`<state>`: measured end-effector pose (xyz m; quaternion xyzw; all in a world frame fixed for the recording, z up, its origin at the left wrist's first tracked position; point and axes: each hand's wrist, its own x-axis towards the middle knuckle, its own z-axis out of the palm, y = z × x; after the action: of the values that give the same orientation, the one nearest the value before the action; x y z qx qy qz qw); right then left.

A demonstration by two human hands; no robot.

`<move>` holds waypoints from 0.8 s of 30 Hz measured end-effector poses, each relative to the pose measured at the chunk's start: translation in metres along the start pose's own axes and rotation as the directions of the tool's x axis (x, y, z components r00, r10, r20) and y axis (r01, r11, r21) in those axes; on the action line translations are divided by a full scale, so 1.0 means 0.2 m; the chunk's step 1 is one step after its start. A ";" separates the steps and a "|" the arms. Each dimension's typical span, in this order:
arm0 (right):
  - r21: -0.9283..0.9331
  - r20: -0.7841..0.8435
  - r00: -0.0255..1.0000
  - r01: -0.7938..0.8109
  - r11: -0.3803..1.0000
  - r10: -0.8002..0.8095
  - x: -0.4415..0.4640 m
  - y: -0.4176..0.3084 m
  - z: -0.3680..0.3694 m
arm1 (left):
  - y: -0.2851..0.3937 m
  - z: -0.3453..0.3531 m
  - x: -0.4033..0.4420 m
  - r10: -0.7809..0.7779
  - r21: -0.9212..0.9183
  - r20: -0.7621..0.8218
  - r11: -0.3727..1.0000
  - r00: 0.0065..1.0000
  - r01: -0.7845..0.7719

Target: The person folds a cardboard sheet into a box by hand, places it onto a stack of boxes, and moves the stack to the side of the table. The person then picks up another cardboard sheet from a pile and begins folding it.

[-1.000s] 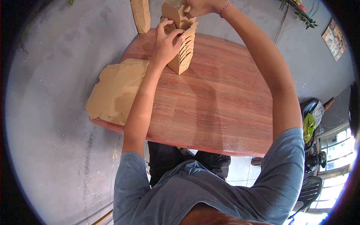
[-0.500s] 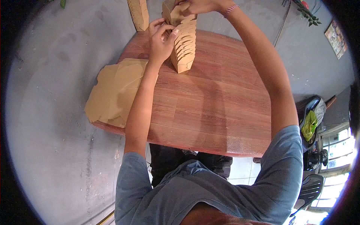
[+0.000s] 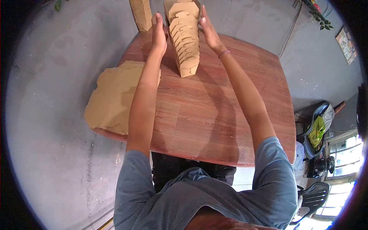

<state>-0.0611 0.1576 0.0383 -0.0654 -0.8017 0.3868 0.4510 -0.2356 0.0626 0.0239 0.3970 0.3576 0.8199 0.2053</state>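
Observation:
A tall stack of nested brown cardboard boxes [image 3: 185, 44] stands near the far edge of the wooden table [image 3: 203, 119]. My left hand [image 3: 159, 35] is upright along the stack's left side, palm inward and fingers extended. On the opposite side, my right hand [image 3: 209, 32] is held the same way, its fingertips near the upper right edge. Neither hand is wrapped around the boxes; whether the palms press on the cardboard I cannot tell. The top of the stack runs up to the frame's upper edge.
Flat cardboard blanks [image 3: 113, 97] lie piled at the table's left edge, beside my left forearm. A second stack of folded boxes [image 3: 141, 16] stands at the far left, against the grey wall [image 3: 76, 50]. A dark plastic chair [image 3: 315, 197] is at the lower right.
My right hand has come down from the top of the stack to its right side. My left hand has straightened its fingers and moved slightly left, off the stack's front.

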 end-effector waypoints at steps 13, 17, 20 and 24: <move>0.158 -0.041 0.997 0.077 0.984 -0.072 0.01 0.07 0.04 | -0.12 0.19 0.08 0.006 -0.108 0.133 0.994 0.991 0.009; 0.031 -0.031 0.991 0.134 0.991 -0.133 -0.01 0.05 0.00 | -0.18 0.15 0.12 -0.026 -0.139 0.131 0.989 0.991 0.044; 0.139 -0.050 0.998 0.042 0.989 -0.035 -0.03 0.08 0.02 | -0.21 0.15 0.13 -0.041 -0.110 0.172 0.992 0.984 0.061; 0.259 -0.137 0.991 0.033 0.965 0.003 -0.05 0.07 0.06 | -0.20 0.17 0.13 -0.035 -0.105 0.175 0.993 0.984 0.054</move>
<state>-0.0673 0.1554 0.0186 -0.0255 -0.7118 0.4800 0.5122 -0.2217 0.1184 0.0220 0.4469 0.3018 0.7959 0.2752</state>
